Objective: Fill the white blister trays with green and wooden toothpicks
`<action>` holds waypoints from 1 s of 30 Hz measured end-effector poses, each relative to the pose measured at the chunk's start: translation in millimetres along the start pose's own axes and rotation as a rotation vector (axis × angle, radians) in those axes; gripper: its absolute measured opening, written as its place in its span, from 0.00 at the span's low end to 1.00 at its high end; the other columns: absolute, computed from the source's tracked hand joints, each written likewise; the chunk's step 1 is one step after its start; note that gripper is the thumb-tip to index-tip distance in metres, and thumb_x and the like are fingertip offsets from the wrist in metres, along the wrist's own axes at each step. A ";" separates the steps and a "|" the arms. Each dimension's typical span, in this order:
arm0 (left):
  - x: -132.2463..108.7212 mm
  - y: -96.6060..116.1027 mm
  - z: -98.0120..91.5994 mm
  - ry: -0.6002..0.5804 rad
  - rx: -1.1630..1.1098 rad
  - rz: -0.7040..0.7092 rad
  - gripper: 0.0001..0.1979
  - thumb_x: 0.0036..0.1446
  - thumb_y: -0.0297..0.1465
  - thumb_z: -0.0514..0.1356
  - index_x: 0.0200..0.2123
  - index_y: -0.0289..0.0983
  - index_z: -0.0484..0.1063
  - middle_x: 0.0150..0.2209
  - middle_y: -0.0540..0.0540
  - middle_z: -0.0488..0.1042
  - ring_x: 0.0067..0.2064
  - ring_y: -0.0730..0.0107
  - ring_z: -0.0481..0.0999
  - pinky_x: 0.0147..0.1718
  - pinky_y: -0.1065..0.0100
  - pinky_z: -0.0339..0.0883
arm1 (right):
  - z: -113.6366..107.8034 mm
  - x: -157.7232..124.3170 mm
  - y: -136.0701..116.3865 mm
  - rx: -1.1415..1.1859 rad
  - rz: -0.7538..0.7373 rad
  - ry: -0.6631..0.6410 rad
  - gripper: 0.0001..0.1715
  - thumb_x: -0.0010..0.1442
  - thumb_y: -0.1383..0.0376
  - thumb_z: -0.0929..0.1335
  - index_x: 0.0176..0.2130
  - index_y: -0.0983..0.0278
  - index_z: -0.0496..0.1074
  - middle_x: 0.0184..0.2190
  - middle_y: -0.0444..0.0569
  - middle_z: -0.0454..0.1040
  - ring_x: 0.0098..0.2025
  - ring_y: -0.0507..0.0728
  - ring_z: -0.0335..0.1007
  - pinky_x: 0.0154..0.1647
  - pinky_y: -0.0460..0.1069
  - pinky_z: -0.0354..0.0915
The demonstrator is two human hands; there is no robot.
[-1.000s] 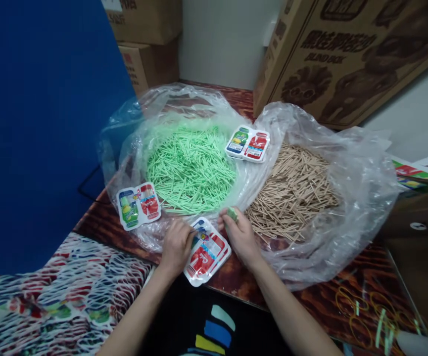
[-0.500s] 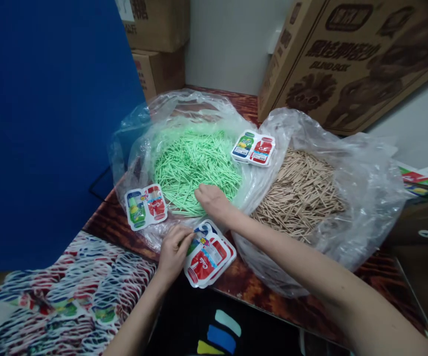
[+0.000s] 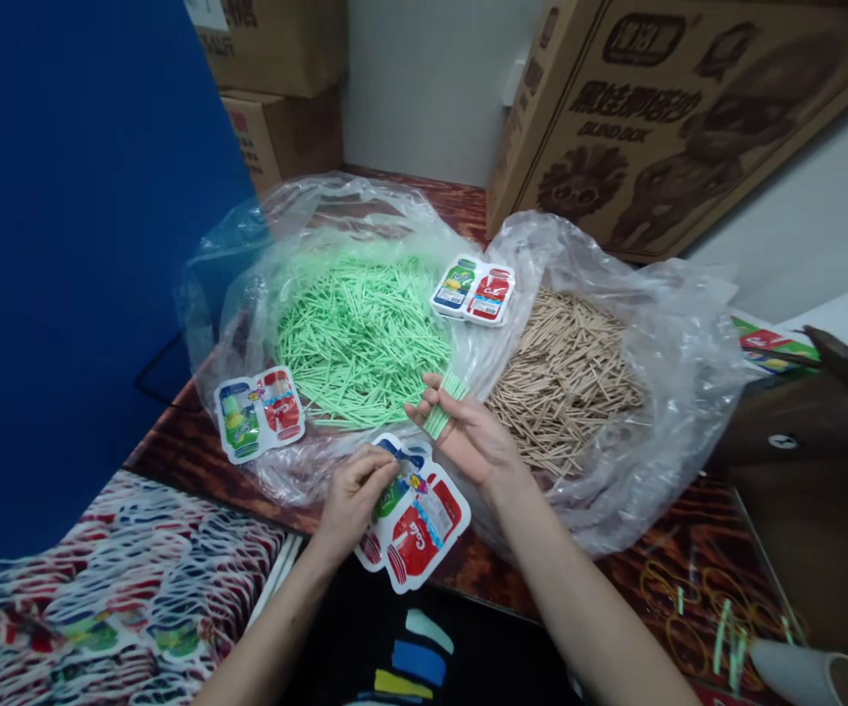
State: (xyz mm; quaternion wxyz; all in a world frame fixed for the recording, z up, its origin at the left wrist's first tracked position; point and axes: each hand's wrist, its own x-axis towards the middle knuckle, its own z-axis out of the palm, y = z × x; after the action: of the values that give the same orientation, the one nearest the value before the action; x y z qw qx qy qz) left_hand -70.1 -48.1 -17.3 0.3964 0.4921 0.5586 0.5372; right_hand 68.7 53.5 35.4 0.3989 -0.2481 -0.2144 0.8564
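My left hand [image 3: 354, 493] pinches the upper edge of a small printed plastic pack [image 3: 415, 515] with green and red bottle pictures, lying at the table's near edge. My right hand [image 3: 468, 436] is palm up just above it, fingers curled round a small bunch of green sticks [image 3: 444, 404]. A heap of green sticks [image 3: 361, 338] fills a clear plastic bag [image 3: 247, 294] right behind my hands. To its right, a second clear bag holds a heap of tan wooden sticks [image 3: 567, 378].
Two more printed packs lie on the bags, one at the left [image 3: 259, 414] and one at the back [image 3: 473, 289]. A blue board [image 3: 77, 245] stands at left. Cardboard boxes [image 3: 659, 108] stand behind. Rubber bands [image 3: 695, 613] lie at right, and stacked printed sheets [image 3: 100, 598] lie at lower left.
My right hand reached into the green heap, then drew back towards me with a small bunch of green sticks, turning palm up. My left hand stayed on the pack.
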 end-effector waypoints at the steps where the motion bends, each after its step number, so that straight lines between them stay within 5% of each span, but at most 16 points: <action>1: 0.3 0.7 2.6 -0.007 -0.001 -0.007 0.09 0.56 0.33 0.60 0.27 0.36 0.75 0.30 0.47 0.73 0.34 0.68 0.72 0.34 0.69 0.65 | 0.1 -2.6 -0.4 0.011 0.005 -0.003 0.09 0.54 0.71 0.71 0.36 0.61 0.70 0.26 0.39 0.74 0.32 0.50 0.74 0.47 0.50 0.69; 7: -0.2 1.8 10.7 -0.024 -0.037 -0.076 0.09 0.56 0.34 0.60 0.27 0.36 0.75 0.31 0.47 0.72 0.34 0.68 0.71 0.35 0.69 0.64 | -7.1 -16.2 3.9 -0.028 0.064 0.002 0.07 0.54 0.65 0.72 0.32 0.63 0.70 0.29 0.45 0.79 0.40 0.58 0.77 0.51 0.56 0.67; 15: -3.2 -4.8 14.9 -0.043 -0.100 -0.131 0.09 0.55 0.35 0.61 0.28 0.36 0.76 0.31 0.48 0.72 0.34 0.69 0.70 0.35 0.70 0.63 | -3.9 -26.4 2.4 -0.080 -0.033 -0.077 0.07 0.57 0.62 0.71 0.32 0.63 0.70 0.39 0.51 0.80 0.49 0.59 0.73 0.60 0.58 0.57; 24: -4.5 -3.5 14.6 -0.036 -0.185 -0.190 0.09 0.53 0.36 0.63 0.27 0.36 0.77 0.30 0.48 0.72 0.33 0.69 0.70 0.35 0.70 0.64 | -5.8 -33.0 11.5 -0.236 0.058 -0.033 0.10 0.55 0.60 0.71 0.33 0.65 0.71 0.40 0.53 0.79 0.47 0.60 0.73 0.51 0.55 0.65; 30: -0.2 2.2 14.8 0.031 -0.259 -0.111 0.06 0.53 0.33 0.63 0.30 0.37 0.78 0.34 0.47 0.73 0.39 0.68 0.71 0.39 0.69 0.65 | 2.0 -55.6 -1.4 -0.601 0.026 -0.033 0.23 0.58 0.59 0.70 0.52 0.57 0.67 0.56 0.48 0.68 0.54 0.56 0.66 0.53 0.51 0.64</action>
State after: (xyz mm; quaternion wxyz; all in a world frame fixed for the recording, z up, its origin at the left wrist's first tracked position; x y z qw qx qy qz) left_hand -55.4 -45.3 -16.7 0.4769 0.3968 0.5172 0.5896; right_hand 99.3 10.1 51.9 0.2931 -0.3439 -0.4617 0.7633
